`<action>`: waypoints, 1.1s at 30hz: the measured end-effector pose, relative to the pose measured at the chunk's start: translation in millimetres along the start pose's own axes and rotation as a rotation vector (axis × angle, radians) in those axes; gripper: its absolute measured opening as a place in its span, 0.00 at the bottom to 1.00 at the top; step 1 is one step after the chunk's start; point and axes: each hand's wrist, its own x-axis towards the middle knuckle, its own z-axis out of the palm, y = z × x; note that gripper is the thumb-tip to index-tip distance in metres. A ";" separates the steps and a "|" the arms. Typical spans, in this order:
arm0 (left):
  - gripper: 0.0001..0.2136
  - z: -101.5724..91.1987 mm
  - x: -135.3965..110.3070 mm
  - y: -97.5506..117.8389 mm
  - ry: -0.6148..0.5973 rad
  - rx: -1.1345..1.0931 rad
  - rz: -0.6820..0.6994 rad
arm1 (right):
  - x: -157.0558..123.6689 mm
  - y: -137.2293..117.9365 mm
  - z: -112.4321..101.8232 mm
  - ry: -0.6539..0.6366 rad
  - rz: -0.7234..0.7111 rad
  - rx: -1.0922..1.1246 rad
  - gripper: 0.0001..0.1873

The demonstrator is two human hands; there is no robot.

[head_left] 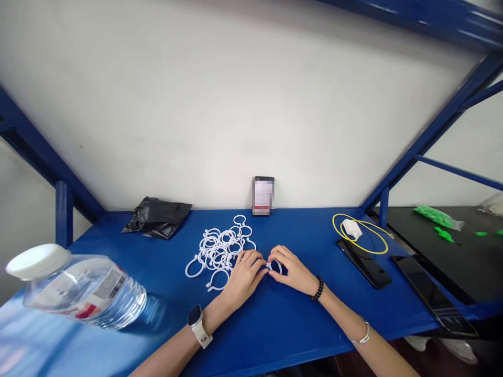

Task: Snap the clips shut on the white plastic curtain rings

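Observation:
Just above the blue tabletop, my right hand (291, 268) is closed around a white plastic curtain ring (276, 263), with thumb and fingers on its rim. The thumb and index finger of my left hand (247, 272) pinch the same ring at its small clasp end, so both hands meet there. Fingertips partly cover the clasp, and I cannot make out whether it is fastened. A loose pile of similar white rings (218, 248) lies left of my left hand, several overlapping. One ring (218, 280) sits at the pile's near edge beside that hand.
A large water bottle (90, 290) stands at the left. Behind it lies a black plastic bag (157, 217). A small propped device (263, 196) leans on the wall. At right are a yellow cable (379, 238), white charger (351, 229), black phone (365, 264) and larger phone (430, 293).

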 end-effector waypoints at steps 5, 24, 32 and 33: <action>0.06 -1.2 0.4 0.4 -0.014 -0.082 -0.034 | -1.3 -6.3 0.6 0.010 -0.009 0.048 0.11; 0.10 -9.3 1.0 3.7 0.021 -0.446 -0.139 | -2.1 1.0 1.1 -0.013 -0.034 0.071 0.19; 0.11 -12.0 3.6 7.1 0.024 -0.508 -0.183 | -2.3 1.4 0.2 -0.029 -0.077 0.021 0.16; 0.11 -11.9 3.6 7.0 0.017 -0.516 -0.187 | -2.2 1.0 0.1 -0.032 -0.080 0.016 0.16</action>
